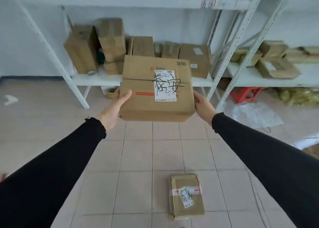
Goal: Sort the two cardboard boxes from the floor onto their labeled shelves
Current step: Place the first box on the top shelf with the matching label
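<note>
I hold a large cardboard box (143,93) in the air in front of me, its top bearing a white label with black handwriting. My left hand (114,109) grips its left side, thumb on top. My right hand (203,106) clasps its right side. A second, smaller cardboard box (187,195) lies flat on the tiled floor near my feet, taped, with a handwritten label. Straight ahead a white metal shelf (96,80) carries several cardboard boxes; the shelf board above it shows a handwritten red label (208,3).
A second white shelf unit (250,79) stands to the right with more boxes. Under it are a red plastic stool (246,93), yellowish packing material and a white plastic bag (253,115) on the floor. Slanted shelf uprights stand left and right of the box.
</note>
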Motion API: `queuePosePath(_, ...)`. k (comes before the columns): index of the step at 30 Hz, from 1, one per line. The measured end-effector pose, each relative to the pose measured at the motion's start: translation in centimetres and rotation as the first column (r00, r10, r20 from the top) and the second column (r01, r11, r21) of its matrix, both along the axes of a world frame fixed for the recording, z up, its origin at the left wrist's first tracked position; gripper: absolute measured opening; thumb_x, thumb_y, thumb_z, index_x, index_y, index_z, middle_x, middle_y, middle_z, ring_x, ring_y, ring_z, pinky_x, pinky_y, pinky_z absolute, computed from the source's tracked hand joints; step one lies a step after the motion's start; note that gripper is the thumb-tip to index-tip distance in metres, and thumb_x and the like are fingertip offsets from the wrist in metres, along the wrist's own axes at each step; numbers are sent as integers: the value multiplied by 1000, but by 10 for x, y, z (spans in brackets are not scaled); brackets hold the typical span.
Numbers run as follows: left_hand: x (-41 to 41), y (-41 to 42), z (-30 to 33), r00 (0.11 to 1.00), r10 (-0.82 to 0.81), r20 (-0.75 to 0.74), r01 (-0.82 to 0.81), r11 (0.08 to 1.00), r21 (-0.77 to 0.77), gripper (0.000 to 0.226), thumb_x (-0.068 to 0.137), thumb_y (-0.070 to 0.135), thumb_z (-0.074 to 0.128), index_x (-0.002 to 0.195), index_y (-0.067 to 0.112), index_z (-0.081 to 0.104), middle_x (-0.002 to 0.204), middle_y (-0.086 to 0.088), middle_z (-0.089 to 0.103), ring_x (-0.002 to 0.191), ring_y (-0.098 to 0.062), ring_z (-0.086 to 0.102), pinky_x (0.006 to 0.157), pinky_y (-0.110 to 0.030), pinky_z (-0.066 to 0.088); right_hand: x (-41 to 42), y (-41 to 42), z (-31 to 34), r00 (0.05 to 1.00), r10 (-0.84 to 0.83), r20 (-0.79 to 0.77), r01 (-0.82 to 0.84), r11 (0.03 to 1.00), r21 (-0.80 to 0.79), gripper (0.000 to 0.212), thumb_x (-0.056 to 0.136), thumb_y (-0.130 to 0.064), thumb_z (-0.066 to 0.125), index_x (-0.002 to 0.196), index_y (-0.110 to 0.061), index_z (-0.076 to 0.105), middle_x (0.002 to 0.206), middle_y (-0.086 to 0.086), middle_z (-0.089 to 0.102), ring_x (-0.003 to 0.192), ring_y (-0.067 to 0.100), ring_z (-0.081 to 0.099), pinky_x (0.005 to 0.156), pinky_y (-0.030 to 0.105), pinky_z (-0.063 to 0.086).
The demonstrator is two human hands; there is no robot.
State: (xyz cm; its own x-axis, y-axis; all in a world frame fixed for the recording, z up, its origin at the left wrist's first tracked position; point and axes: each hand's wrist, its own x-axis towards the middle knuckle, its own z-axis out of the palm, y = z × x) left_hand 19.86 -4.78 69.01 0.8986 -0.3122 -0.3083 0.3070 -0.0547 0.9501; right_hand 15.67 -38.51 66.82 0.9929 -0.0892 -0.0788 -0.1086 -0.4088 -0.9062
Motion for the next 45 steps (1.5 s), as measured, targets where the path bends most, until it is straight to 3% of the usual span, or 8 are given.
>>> queuePosePath(3, 28, 0, 78, 994, -89, 66, 92, 995, -50, 94, 79, 72, 73, 157, 57, 23, 158, 19, 48, 147, -12, 44, 119, -48, 37, 20, -2, 85, 989, -49, 137, 36, 995, 94, 35, 98, -2, 41, 125, -14, 60, 107, -7, 70, 95, 8, 66, 81, 23, 54)
queuePosePath(9, 87, -31, 186, 969, -55, 242, 87, 988, -124, 75, 93, 48, 69, 155, 56, 28, 145, 14, 61, 132, -16, 57, 110, -51, 47, 76, -30, 204, 934, -138, 329, 91, 984, 153, 36, 100, 0, 40, 129, -13, 59, 106, -4, 69, 91, 6, 67, 79, 22, 57)
queuePosePath(14, 148, -63, 244, 954, -71, 291, 131, 973, -190, 64, 89, 67, 63, 148, 42, 53, 143, 9, 66, 138, -21, 54, 115, -48, 40, 131, -63, 268, 870, -143, 472, 112, 989, 92, 38, 100, -2, 40, 132, -13, 57, 109, -2, 67, 87, -4, 64, 71, 13, 52)
queuePosePath(18, 190, -78, 288, 943, -121, 311, 194, 957, -216, 81, 75, 83, 64, 148, 48, 51, 153, 7, 58, 146, -24, 46, 119, -59, 34, 174, -78, 311, 840, -139, 524, 114, 990, 80, 37, 100, -8, 41, 131, -19, 58, 114, -3, 69, 96, 8, 63, 78, 22, 51)
queuePosePath(26, 263, -89, 360, 931, 3, 366, 89, 968, -235, 52, 86, 62, 66, 132, 38, 63, 143, -3, 65, 132, -28, 58, 106, -58, 47, 250, -83, 379, 796, -172, 581, 126, 985, 118, 37, 99, -11, 40, 128, -22, 60, 103, -8, 71, 87, 4, 64, 70, 18, 48)
queuePosePath(32, 317, -94, 413, 892, 119, 435, 2, 963, -268, 34, 80, 63, 66, 105, 41, 70, 132, -2, 71, 124, -27, 64, 103, -60, 49, 304, -87, 429, 749, -148, 646, 241, 969, -57, 36, 93, -16, 43, 120, -28, 64, 109, -9, 72, 104, 12, 66, 92, 36, 53)
queuePosePath(40, 377, -147, 468, 882, 90, 462, 78, 940, -333, 41, 81, 62, 64, 113, 39, 68, 126, 1, 72, 120, -26, 66, 105, -59, 48, 334, -124, 492, 705, -191, 683, 468, 848, -247, 27, 98, -16, 39, 106, -22, 64, 88, -14, 64, 83, 1, 58, 73, 22, 43)
queuePosePath(45, 406, -210, 506, 877, 85, 473, 115, 919, -377, 38, 83, 60, 65, 111, 35, 67, 118, 0, 71, 113, -26, 66, 103, -60, 49, 351, -182, 533, 673, -246, 697, 598, 736, -317, 26, 98, -17, 37, 102, -22, 62, 97, 0, 64, 94, 26, 61, 78, 32, 44)
